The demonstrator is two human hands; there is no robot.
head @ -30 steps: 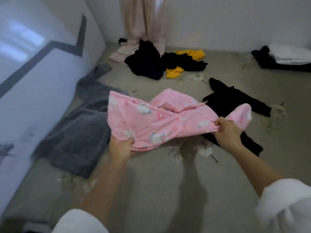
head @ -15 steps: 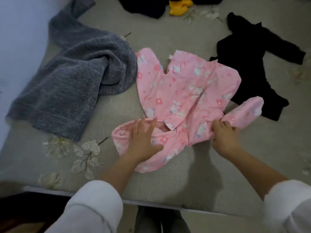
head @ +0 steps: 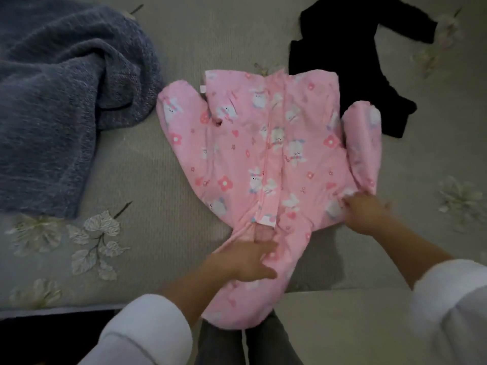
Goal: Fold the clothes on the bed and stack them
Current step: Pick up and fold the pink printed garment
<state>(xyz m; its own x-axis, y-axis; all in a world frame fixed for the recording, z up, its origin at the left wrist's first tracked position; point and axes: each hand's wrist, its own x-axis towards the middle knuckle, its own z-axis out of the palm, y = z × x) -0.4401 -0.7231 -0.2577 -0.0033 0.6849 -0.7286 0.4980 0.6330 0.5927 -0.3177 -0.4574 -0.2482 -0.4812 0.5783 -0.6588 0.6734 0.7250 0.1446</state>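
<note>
Fingers of my left hand [head: 245, 262] lie loosely spread and flat on the near end of the pink garment; those of my right hand [head: 365, 213] are blurred, seemingly curled on its right edge, though I cannot tell if they pinch it. Under everything is the bed [head: 147, 164], grey with pale flower prints. Largest on it, the grey-blue fleece [head: 60, 101] lies at far left. Centred, the pink garment [head: 266, 143] lies spread front-up, its near end hanging over the bed's edge. Smallest, the black garment [head: 342, 48] touches its far right corner.
</note>
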